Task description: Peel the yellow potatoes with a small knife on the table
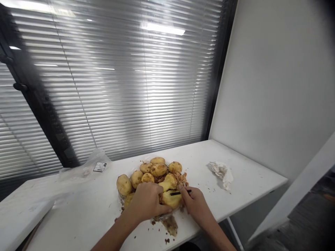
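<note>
Forearms [115, 237] reach in from below: left-hand fingers [154, 195] curl around a yellow potato [171, 200], and right-hand fingers [184, 195] pinch a slim black paring tool [178, 192] against it. Beyond the fingers, heaped potatoes [158, 170] look largely bare, with brown peelings [180, 179] beside them on the white surface [235, 164]. Slatted blinds [104, 87] rise farther on.

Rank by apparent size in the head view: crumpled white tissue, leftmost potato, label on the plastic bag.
1. Crumpled white tissue
2. Leftmost potato
3. Label on the plastic bag
</note>
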The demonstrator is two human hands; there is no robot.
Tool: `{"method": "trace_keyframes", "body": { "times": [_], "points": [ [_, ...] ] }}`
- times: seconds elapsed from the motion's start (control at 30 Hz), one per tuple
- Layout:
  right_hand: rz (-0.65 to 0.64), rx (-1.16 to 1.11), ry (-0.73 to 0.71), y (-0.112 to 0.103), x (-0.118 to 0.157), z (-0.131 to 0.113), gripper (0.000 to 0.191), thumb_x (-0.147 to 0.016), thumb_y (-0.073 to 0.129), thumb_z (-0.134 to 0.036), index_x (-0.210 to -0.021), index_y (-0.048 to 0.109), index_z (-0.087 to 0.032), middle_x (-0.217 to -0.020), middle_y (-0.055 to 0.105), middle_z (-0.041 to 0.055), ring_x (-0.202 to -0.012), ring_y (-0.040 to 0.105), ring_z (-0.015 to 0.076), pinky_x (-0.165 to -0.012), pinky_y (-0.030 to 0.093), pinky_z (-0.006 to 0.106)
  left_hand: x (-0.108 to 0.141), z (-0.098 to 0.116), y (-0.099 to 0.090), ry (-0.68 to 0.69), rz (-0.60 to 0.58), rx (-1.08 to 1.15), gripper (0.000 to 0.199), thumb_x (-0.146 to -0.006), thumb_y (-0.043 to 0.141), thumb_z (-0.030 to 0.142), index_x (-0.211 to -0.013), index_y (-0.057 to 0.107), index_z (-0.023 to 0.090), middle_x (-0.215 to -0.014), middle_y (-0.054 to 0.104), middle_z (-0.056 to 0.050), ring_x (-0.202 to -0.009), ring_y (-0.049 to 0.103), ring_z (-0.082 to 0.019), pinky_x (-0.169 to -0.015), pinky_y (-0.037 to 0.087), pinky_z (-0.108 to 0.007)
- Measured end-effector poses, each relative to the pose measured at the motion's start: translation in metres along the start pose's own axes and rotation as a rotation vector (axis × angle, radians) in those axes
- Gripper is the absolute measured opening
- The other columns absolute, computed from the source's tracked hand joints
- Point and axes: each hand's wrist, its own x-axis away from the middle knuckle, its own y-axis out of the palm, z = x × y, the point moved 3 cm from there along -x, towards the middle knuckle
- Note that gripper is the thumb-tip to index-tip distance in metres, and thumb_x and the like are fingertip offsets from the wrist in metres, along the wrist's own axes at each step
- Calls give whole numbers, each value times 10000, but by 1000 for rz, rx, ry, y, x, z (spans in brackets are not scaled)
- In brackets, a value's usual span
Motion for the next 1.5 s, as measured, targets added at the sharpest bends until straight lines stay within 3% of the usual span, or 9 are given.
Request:
{"method": "trace_keyframes", "body": {
  "times": [0.1,0.27,0.43,0.57,0.7,0.97,1.13,1.37,1.5],
  "points": [
    [-86,-103,4,3,0,3,568,-891,379,-645,-518,423,-218,-410,402,-43,-355,379,112,-380,287,230,1,0,0,-2,0,-2,375,-664,677,578,-664,606,210,-726,670,-13,-704,592,-209,-581,285,-302],
    [-18,-77,46,-6,0,5,568,-831,458,-683,-505,426,-218,-389,403,-47,-341,380,109,-363,296,224,0,0,0,2,-2,-9,390,-654,690,592,-669,607,211,-736,670,-9,-722,595,-211,-593,301,-304],
    [-157,-165,75,-5,2,2,573,-851,441,-653,-488,433,-210,-343,353,-68,-313,334,90,-360,265,205,-1,0,0,4,5,-13,394,-656,682,587,-647,584,205,-715,664,-15,-696,590,-208,-566,261,-305],
    [-100,-75,48,-8,2,-3,545,-860,467,-609,-490,422,-211,-376,375,-60,-331,378,98,-360,277,206,0,0,0,13,3,-11,393,-661,679,578,-631,566,203,-702,655,-7,-681,582,-196,-556,244,-302],
    [-146,-129,27,-5,5,-10,526,-895,417,-571,-509,430,-214,-374,379,-56,-332,373,104,-372,288,214,0,0,1,16,-2,-11,389,-661,685,570,-632,563,202,-687,648,-4,-661,574,-188,-550,245,-298],
    [-25,-52,2,-7,14,-7,537,-895,398,-608,-517,407,-227,-389,393,-46,-340,379,114,-386,300,234,0,0,2,17,-4,-14,365,-663,686,563,-664,597,209,-725,672,-11,-703,597,-204,-571,273,-301],
    [14,76,-94,-7,19,-16,542,-905,377,-589,-529,467,-209,-488,528,12,-442,467,141,-458,345,244,0,0,1,8,-6,-20,397,-659,678,604,-676,608,213,-737,676,-13,-718,607,-212,-574,278,-305],
    [-90,10,-7,-6,15,-7,528,-914,372,-567,-525,435,-216,-417,415,-39,-347,416,114,-394,312,226,-1,0,0,18,-7,-25,394,-665,681,585,-639,580,205,-724,674,-12,-700,603,-202,-560,247,-302],
    [42,75,15,-14,13,-4,513,-889,405,-579,-524,414,-218,-430,418,-40,-359,423,116,-403,312,229,-1,0,1,19,-3,-19,426,-664,669,614,-625,567,203,-715,667,-8,-688,596,-193,-558,246,-300]
  ]
}}
